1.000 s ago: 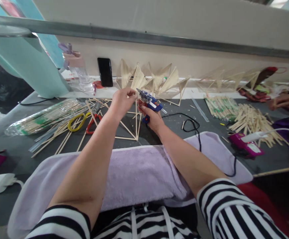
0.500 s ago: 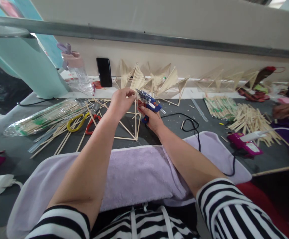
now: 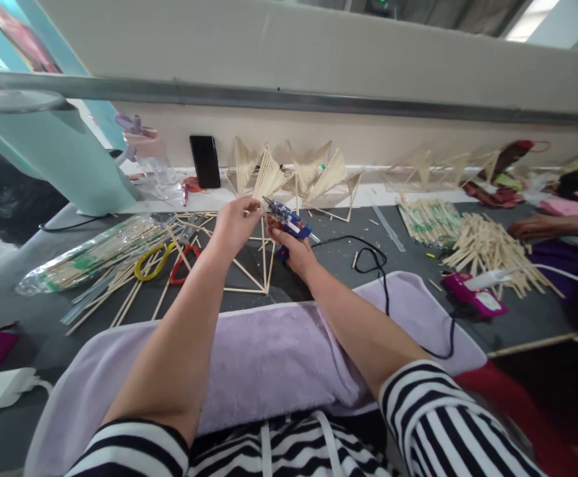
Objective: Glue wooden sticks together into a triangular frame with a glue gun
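Observation:
My right hand (image 3: 295,252) is wrapped around a blue hot glue gun (image 3: 296,226), its nozzle pointing up and left. The fingers of my left hand (image 3: 236,225) pinch the top of a frame of thin wooden sticks (image 3: 249,289), right beside the nozzle. Part of this frame is hidden behind my left hand and forearm. Its lower corner rests on the dark table, where sticks meet at a point. Left of my forearm lie scissors with a yellow and a red handle (image 3: 150,262), partly covered by loose sticks (image 3: 127,298).
Finished-looking stick structures (image 3: 269,169) stand along the wall, near a phone (image 3: 205,162) and a clear bottle (image 3: 152,162). Bagged sticks (image 3: 90,255) lie left, a stick pile (image 3: 492,248) right. A black cord (image 3: 376,255) crosses a lilac towel (image 3: 279,358). Another person's arm (image 3: 557,226) reaches in at right.
The view has tilted up a little, so everything sits lower in the picture. Both hands keep nearly the same place at the frame, with the glue gun still by the left fingertips.

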Demonstrator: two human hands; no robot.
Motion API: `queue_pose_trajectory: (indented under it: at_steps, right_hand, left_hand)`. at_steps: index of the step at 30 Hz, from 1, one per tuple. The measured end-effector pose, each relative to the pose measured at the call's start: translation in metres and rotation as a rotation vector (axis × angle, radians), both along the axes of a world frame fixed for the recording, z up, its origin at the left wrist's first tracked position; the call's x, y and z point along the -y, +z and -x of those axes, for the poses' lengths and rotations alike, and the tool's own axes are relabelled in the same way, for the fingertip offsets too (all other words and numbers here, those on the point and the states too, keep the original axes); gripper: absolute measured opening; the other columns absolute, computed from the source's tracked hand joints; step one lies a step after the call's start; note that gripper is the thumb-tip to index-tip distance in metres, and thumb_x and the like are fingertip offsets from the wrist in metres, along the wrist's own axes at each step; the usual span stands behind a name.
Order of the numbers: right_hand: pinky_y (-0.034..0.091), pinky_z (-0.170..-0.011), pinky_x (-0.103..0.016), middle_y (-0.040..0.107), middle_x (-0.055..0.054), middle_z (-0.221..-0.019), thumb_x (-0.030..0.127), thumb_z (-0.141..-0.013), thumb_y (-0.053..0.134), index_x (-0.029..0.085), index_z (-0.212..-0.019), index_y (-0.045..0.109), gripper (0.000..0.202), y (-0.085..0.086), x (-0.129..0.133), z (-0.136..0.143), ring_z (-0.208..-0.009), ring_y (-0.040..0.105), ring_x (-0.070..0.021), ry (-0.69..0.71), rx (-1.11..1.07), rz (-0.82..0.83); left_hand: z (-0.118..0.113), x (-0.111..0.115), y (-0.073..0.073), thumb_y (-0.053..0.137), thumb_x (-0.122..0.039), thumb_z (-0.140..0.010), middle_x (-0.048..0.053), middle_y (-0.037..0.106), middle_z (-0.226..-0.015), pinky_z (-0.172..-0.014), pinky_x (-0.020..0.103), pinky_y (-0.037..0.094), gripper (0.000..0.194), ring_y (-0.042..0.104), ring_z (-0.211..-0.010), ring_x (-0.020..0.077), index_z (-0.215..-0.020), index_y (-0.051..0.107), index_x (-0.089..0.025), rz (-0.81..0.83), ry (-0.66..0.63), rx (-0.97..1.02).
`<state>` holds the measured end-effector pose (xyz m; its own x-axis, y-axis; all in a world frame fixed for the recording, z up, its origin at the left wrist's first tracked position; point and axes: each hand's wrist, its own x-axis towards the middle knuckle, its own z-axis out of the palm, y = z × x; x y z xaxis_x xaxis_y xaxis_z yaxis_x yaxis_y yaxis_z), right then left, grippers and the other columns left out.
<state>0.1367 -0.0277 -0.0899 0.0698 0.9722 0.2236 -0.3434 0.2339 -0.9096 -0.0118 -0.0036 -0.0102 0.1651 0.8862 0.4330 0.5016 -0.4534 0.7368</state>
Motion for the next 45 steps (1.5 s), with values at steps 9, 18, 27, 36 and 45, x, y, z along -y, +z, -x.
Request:
queue_pose_trajectory:
  at_steps: [9,18,27,36,45]
  right_hand:
    - [0.044,-0.105,-0.039,0.072,0.001,-0.105,0.040,-0.073,0.074,0.028,-0.100,0.073,0.030,-0.0019,0.0000,-0.0019,-0.108,0.064,-0.0201,0.025,0.029,-0.082]
    - [0.045,-0.104,-0.038,0.072,0.001,-0.106,0.039,-0.076,0.072,0.028,-0.097,0.073,0.023,-0.0006,-0.0008,-0.0054,-0.107,0.063,-0.0201,0.049,0.067,-0.103]
    - [0.044,-0.106,-0.039,0.072,0.002,-0.109,0.042,-0.076,0.072,0.029,-0.099,0.072,0.027,0.0002,-0.0013,-0.0051,-0.110,0.063,-0.0206,0.039,0.074,-0.084]
    - [0.045,-0.105,-0.040,0.072,0.001,-0.107,0.040,-0.077,0.071,0.028,-0.099,0.072,0.025,-0.0009,-0.0021,-0.0049,-0.107,0.064,-0.0214,0.048,0.065,-0.101]
    - [0.043,-0.107,-0.040,0.072,0.001,-0.108,0.043,-0.076,0.071,0.028,-0.100,0.072,0.028,0.0004,-0.0019,-0.0052,-0.110,0.063,-0.0218,0.043,0.085,-0.091]
  left_hand:
    - [0.0014,0.0034,0.0060,0.059,-0.030,-0.079,0.007,0.072,-0.093,-0.073,0.028,0.051,0.027,0.065,-0.084,0.0201,-0.099,0.072,-0.016,0.073,0.000,-0.010]
    - [0.0025,0.0064,0.0056,0.060,-0.032,-0.080,0.007,0.072,-0.095,-0.075,0.029,0.053,0.027,0.067,-0.088,0.0222,-0.099,0.072,-0.017,0.082,-0.010,0.001]
    - [0.0020,0.0072,0.0075,0.061,-0.033,-0.079,0.007,0.073,-0.095,-0.074,0.029,0.053,0.028,0.068,-0.088,0.0222,-0.101,0.072,-0.017,0.104,0.004,0.002]
    - [0.0031,0.0044,0.0032,0.061,-0.034,-0.079,0.006,0.073,-0.097,-0.075,0.029,0.053,0.029,0.068,-0.089,0.0222,-0.101,0.072,-0.018,0.095,0.005,0.004]
    - [0.0028,0.0039,0.0042,0.061,-0.034,-0.080,0.006,0.073,-0.096,-0.071,0.029,0.052,0.029,0.068,-0.087,0.0223,-0.102,0.071,-0.018,0.084,0.018,-0.025]
